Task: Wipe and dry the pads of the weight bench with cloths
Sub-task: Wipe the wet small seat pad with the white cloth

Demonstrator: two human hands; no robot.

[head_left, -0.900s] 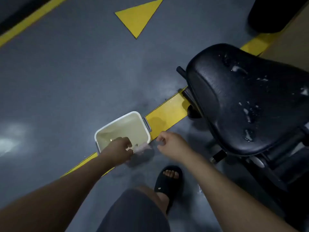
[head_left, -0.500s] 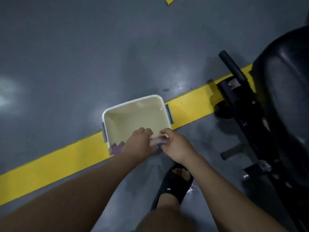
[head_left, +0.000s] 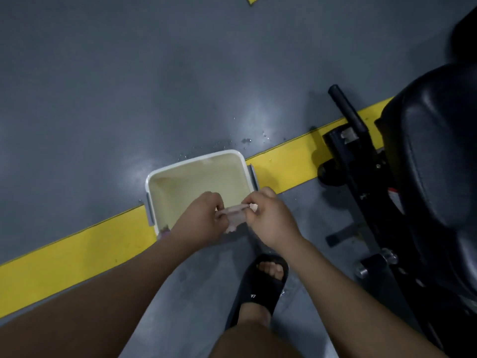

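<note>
Both hands worked over the white basin (head_left: pixel 193 162), near its 5 o'clock rim. Left hand (head_left: pixel 198 223) and right hand (head_left: pixel 272 223) each had fingers curled tight, pinching one end of the pale cloth (head_left: pixel 233 215) stretched between them. We judged this step to be wringing. The bench pad (head_left: pixel 438 164) lay at 3 o'clock, well apart. The next move called for carrying the cloth there to wipe.

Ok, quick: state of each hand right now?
Left hand: gripping one end of the cloth over the bucket.
Right hand: pinching the cloth's other end.
</note>
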